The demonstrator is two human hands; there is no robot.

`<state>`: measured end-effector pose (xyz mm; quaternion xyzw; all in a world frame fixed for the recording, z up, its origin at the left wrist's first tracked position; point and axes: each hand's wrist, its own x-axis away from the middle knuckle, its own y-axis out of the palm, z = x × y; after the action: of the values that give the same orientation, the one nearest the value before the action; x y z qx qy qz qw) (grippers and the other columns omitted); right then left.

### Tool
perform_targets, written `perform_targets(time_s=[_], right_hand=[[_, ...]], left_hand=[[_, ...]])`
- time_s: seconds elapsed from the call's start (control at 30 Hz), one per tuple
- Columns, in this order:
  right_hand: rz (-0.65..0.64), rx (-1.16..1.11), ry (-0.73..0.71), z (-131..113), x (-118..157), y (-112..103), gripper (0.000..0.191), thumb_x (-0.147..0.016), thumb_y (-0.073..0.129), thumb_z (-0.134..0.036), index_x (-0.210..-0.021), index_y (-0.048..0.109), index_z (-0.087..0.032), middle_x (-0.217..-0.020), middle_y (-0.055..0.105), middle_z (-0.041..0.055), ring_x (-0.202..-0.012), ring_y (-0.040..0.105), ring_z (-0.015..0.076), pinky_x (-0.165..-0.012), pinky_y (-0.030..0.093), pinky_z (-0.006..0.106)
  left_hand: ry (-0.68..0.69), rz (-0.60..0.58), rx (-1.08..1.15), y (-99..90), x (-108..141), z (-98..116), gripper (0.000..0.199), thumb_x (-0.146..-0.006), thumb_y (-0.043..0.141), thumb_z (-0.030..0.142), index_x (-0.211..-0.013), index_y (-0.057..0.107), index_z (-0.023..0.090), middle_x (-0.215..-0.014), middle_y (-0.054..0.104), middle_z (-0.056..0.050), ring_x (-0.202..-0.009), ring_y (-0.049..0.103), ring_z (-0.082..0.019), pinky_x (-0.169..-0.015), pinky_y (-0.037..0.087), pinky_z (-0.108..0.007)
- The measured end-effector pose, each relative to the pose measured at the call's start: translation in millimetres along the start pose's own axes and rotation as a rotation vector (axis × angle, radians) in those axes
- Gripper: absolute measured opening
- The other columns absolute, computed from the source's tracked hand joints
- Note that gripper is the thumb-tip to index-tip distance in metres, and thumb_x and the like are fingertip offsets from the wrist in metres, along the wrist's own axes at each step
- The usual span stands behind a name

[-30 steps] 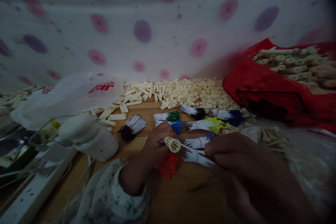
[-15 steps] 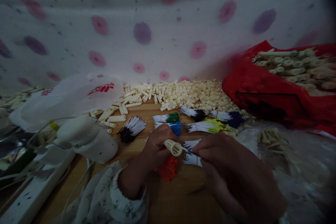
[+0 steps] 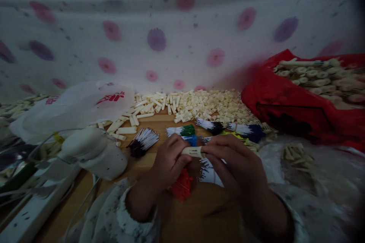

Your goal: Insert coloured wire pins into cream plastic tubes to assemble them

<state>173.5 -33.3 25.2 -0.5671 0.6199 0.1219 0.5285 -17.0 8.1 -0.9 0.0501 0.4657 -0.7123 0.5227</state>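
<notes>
A cream slotted plastic tube point(image 3: 194, 152) lies roughly level between my two hands. My left hand point(image 3: 170, 159) is closed round its left end. The fingertips of my right hand point(image 3: 232, 161) pinch at its right end; whether they also hold something thin there is too small to tell. Below my left hand is a red-orange bundle point(image 3: 181, 186). White-stemmed bundles lie around: green-tipped point(image 3: 182, 130), blue-tipped point(image 3: 190, 139), black-tipped point(image 3: 211, 124), dark blue-tipped point(image 3: 248, 131) and yellow point(image 3: 236, 136), the last partly behind my right hand.
Cream tubes and slotted pieces point(image 3: 208, 104) are heaped at the back. A red bag point(image 3: 291, 110) of assembled pieces stands right, above a clear bag point(image 3: 327, 174). At left are a white plastic bag point(image 3: 76, 102), a white device point(image 3: 97, 152) and a power strip point(image 3: 34, 209).
The tube has turned from facing me at a slant to lying level. My right hand has moved in against its right end, and the thin stem between them no longer shows.
</notes>
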Motion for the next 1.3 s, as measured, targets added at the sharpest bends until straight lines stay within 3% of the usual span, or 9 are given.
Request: perform_targets(time_s=[0.2,0.43,0.87,1.1,1.3], right_hand=[[0.051,0.077,0.034,6,3,-1,0.014,-0.081,0.061,-0.011,-0.085,0.065,-0.023,-0.082,0.058,0.0026,-0.074,0.058,0.0145,-0.063,0.050,0.028],[-0.001,0.015,0.012,14,1,-2,0.013,-0.081,0.059,-0.011,-0.083,0.064,-0.023,-0.081,0.057,0.0019,-0.076,0.057,0.0143,-0.065,0.048,0.027],[-0.009,-0.326,0.351,21,3,10,0.009,-0.078,0.063,-0.016,-0.073,0.067,-0.022,-0.080,0.061,0.0006,-0.075,0.057,0.0137,-0.068,0.045,0.026],[-0.037,-0.399,0.442,23,4,11,0.009,-0.079,0.063,-0.019,-0.072,0.067,-0.022,-0.078,0.059,0.0002,-0.074,0.055,0.0140,-0.070,0.044,0.027],[-0.041,-0.567,0.548,21,7,14,0.011,-0.081,0.060,-0.021,-0.074,0.069,-0.022,-0.086,0.056,0.0023,-0.084,0.055,0.0156,-0.073,0.044,0.027]], left_hand=[[0.049,0.004,-0.065,-0.3,0,2,0.047,-0.092,0.038,0.056,-0.077,0.058,0.017,-0.074,0.054,-0.004,-0.069,0.050,-0.018,-0.063,0.038,-0.028],[0.037,-0.041,-0.180,-1.5,0,5,0.041,-0.092,0.043,0.050,-0.075,0.060,0.017,-0.066,0.055,-0.002,-0.062,0.050,-0.016,-0.058,0.034,-0.026],[0.029,-0.026,-0.325,-2.6,1,5,0.046,-0.093,0.039,0.052,-0.081,0.064,0.016,-0.070,0.060,-0.004,-0.065,0.055,-0.017,-0.059,0.037,-0.026],[0.009,-0.035,-0.354,-2.7,-1,7,0.047,-0.094,0.037,0.052,-0.079,0.063,0.015,-0.070,0.061,-0.005,-0.066,0.056,-0.018,-0.059,0.038,-0.027],[-0.011,-0.043,-0.405,-1.9,1,4,0.046,-0.093,0.038,0.053,-0.081,0.064,0.016,-0.072,0.062,-0.005,-0.068,0.057,-0.019,-0.060,0.037,-0.027]])
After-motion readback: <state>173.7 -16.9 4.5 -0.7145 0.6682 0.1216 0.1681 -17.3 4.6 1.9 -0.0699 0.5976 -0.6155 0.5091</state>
